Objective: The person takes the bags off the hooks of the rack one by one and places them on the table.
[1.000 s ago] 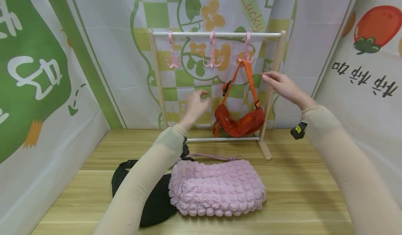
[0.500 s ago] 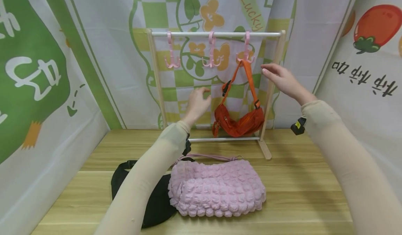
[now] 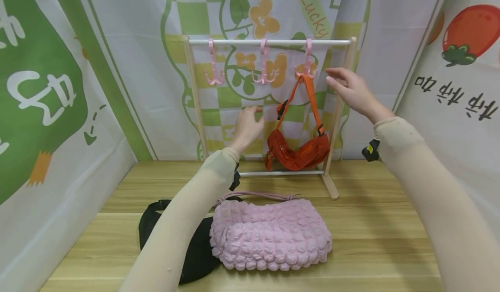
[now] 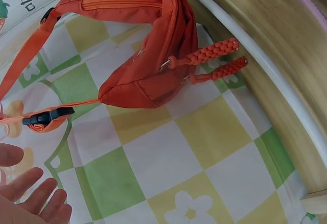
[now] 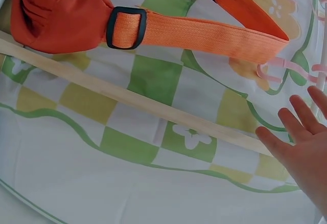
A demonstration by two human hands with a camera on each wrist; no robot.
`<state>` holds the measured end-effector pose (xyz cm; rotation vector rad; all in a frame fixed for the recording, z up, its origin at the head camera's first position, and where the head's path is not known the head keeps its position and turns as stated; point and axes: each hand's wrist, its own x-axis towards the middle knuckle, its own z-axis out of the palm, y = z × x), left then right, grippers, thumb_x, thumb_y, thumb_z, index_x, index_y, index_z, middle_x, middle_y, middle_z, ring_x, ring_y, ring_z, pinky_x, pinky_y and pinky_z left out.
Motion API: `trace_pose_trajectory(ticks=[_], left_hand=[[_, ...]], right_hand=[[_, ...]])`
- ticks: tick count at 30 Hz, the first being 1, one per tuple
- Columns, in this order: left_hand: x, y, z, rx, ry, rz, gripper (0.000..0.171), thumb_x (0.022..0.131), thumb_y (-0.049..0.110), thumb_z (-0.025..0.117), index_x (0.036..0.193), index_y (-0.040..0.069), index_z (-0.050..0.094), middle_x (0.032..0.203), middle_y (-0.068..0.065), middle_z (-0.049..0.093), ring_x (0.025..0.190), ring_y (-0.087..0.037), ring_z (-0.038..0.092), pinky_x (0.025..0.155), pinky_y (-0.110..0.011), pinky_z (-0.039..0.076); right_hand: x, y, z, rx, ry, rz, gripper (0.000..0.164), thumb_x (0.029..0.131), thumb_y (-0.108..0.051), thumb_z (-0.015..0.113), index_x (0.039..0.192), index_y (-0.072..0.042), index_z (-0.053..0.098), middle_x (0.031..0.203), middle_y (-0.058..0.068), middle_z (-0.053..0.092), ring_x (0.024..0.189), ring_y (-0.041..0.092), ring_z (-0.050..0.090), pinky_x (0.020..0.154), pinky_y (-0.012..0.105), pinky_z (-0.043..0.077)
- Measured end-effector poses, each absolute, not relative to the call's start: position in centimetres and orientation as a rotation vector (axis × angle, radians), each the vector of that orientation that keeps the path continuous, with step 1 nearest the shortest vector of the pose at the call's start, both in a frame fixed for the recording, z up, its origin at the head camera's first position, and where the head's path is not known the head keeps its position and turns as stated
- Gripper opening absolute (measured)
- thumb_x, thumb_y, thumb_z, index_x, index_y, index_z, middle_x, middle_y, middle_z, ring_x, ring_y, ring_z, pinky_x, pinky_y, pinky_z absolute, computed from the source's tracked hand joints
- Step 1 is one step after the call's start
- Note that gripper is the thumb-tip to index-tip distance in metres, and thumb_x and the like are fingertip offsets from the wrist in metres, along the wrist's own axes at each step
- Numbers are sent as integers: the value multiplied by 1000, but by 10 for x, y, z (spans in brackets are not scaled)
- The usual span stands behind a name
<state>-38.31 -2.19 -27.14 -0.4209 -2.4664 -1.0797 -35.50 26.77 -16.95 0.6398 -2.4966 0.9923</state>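
Note:
An orange-red waist bag [image 3: 298, 151] hangs by its strap [image 3: 311, 96] from the rightmost pink hook [image 3: 306, 70] on the rack. My left hand [image 3: 248, 127] is held up to the left of the bag, fingers relaxed and holding nothing. In the left wrist view, the bag's black buckle [image 4: 48, 116] lies a little above that hand's fingers. To the right of the strap, near the hook and the rack's post, my right hand [image 3: 353, 90] is raised with loose fingers and nothing in them. The right wrist view shows the strap's black slider [image 5: 126, 28] apart from the fingers.
The rack has a white top rail [image 3: 242, 43] and a wooden post [image 3: 340, 105]. Two more pink hooks, a left one [image 3: 214, 66] and a middle one [image 3: 264, 66], bear nothing. A pink puffy bag [image 3: 271, 235] overlaps a black bag [image 3: 199, 253] on the wooden table [image 3: 371, 222].
My right hand has risen beside the strap, toward the hook's height. My left hand has shifted slightly up and to the right. The orange-red waist bag hangs as before.

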Motion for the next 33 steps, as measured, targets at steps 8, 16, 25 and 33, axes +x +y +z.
trace_pose_trajectory(ticks=[8,16,25,33], left_hand=[[-389,-20,-269,-435,-2458,-1050,37,91,19,57,125,5,58,130,-13,58,124,-28,48,110,-39,34],[-392,-17,-262,-482,-2450,-1056,38,91,20,58,125,3,58,129,-13,59,126,-29,47,111,-40,32],[-398,-10,-258,-540,-2413,-1074,36,91,18,60,121,-1,60,126,-16,60,124,-31,50,109,-39,36],[-403,-2,-257,-553,-2428,-1053,37,90,20,59,121,-1,60,125,-14,62,122,-29,53,106,-37,39]], right_hand=[[-357,268,-159,627,-2446,1001,54,100,-38,41,145,-8,36,150,15,35,134,36,39,108,54,34],[-360,263,-148,622,-2412,998,53,100,-38,43,144,-9,38,150,13,36,136,32,37,110,49,33],[-361,256,-137,624,-2381,995,51,100,-37,43,143,-9,40,150,11,37,138,26,35,113,45,31],[-365,252,-133,607,-2343,983,50,99,-37,45,141,-10,43,149,9,40,137,21,36,112,45,31]])
